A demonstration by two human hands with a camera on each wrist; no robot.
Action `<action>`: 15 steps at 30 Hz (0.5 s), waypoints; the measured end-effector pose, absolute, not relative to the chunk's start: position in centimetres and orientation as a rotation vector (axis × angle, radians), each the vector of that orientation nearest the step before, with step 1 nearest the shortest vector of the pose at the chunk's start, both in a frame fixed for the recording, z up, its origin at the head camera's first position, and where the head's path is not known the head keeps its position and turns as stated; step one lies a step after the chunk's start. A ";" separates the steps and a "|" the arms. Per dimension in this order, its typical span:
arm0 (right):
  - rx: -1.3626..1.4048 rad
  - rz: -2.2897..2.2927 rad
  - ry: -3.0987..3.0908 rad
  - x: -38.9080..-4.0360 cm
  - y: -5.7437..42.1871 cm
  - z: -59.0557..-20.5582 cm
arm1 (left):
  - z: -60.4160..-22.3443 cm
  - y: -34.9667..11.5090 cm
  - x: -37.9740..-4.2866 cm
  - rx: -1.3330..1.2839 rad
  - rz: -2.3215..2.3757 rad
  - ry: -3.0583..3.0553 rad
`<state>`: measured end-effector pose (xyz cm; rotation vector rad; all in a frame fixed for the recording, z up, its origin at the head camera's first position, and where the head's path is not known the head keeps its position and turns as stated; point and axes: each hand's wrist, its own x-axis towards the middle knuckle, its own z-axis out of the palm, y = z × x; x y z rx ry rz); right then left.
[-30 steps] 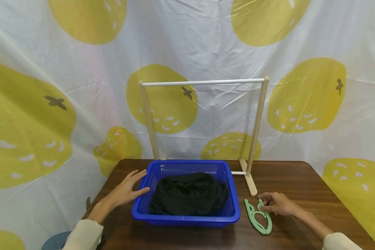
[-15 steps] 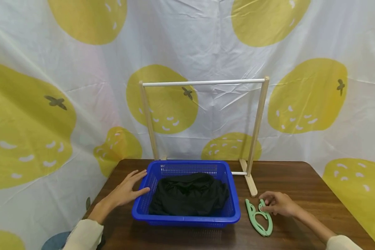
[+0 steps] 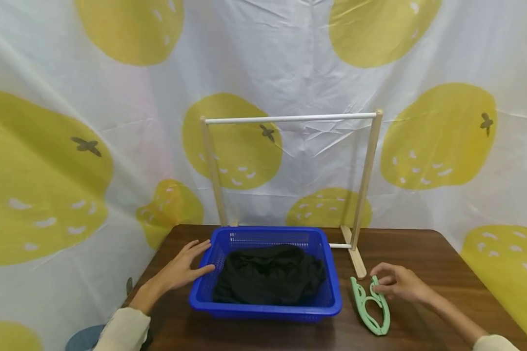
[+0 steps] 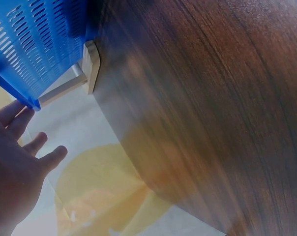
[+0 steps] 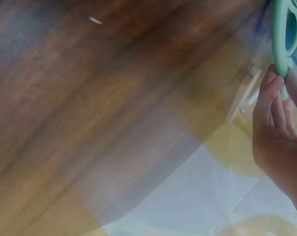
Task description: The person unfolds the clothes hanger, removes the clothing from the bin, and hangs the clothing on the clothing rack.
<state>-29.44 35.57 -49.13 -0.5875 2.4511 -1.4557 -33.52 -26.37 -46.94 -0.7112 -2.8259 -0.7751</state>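
Note:
My left hand [image 3: 180, 270] touches the left rim of a blue plastic basket [image 3: 263, 308], fingers extended and thumb over the edge. In the left wrist view, the fingertips meet the corner of the basket's rim. A crumpled black garment [image 3: 268, 275] lies inside the basket; its kind is hidden by the folds. To the basket's right, my right hand [image 3: 401, 282] pinches one arm of a light green folding clothes hanger [image 3: 360, 307], whose two arms are folded together. The right wrist view shows thumb and fingers closed on the end of the hanger [image 5: 278, 34].
Behind the basket stands a wooden rack [image 3: 366, 178] with a white top bar [image 3: 290, 118]; its right foot reaches close to the hanger. All stand on a dark brown wooden table [image 3: 404, 243]. A white cloth with yellow fruit prints [image 3: 307, 63] hangs behind.
The right hand and the hanger have shifted slightly right, and the hanger's arm ends have risen a little. The left hand stays at the basket rim. The head view has swung slightly.

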 end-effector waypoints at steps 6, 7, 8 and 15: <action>-0.748 -1.494 2.400 -29.9 35.9 -47.8 | -47.0 -26.2 -33.6 -0.712 -0.762 -2.832; -0.762 -1.501 2.398 -30.0 35.9 -47.5 | -47.0 -26.2 -33.6 -0.712 -0.760 -2.836; -0.783 -1.510 2.394 -30.1 35.8 -47.3 | -47.0 -26.3 -33.6 -0.709 -0.758 -2.841; -0.843 -1.512 2.458 -30.6 35.7 -45.3 | -47.0 -26.3 -33.6 -0.699 -0.746 -2.849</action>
